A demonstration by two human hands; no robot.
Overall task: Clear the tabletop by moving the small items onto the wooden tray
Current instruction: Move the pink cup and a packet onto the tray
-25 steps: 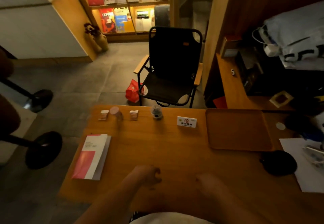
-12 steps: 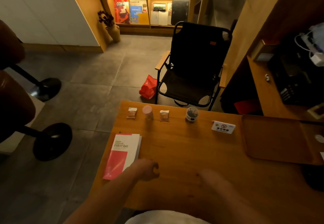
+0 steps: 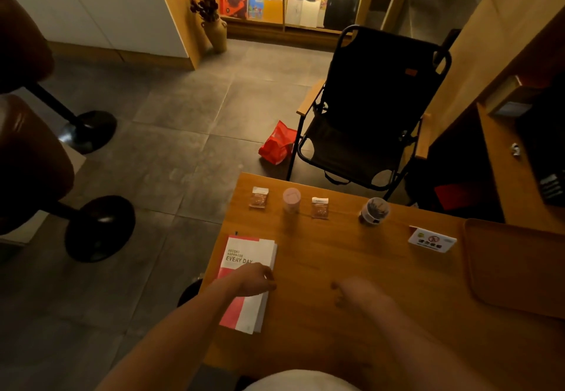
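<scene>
Reaching low over the wooden table (image 3: 351, 256), my left hand (image 3: 255, 280) hovers loosely curled over the red-and-white notebook (image 3: 247, 283), holding nothing; whether it touches the cover I cannot tell. My right hand (image 3: 356, 294) hangs just beside it over bare wood, fingers relaxed and empty. The small items sit in a row along the far edge, ahead of both hands: a sachet (image 3: 259, 197), a pink cup (image 3: 291, 200), a second sachet (image 3: 319, 207) and a small lidded jar (image 3: 374, 210), with a white sign card (image 3: 431, 240) further right. The wooden tray (image 3: 513, 271) lies to the right, beyond the card, so my right hand is nearer to it and my left is nearer the sachets. The notebook's long axis runs away from me. The tray's right side is cut off by the frame, the dim light blurs the sachet print, and the jar's contents are hard to make out.
</scene>
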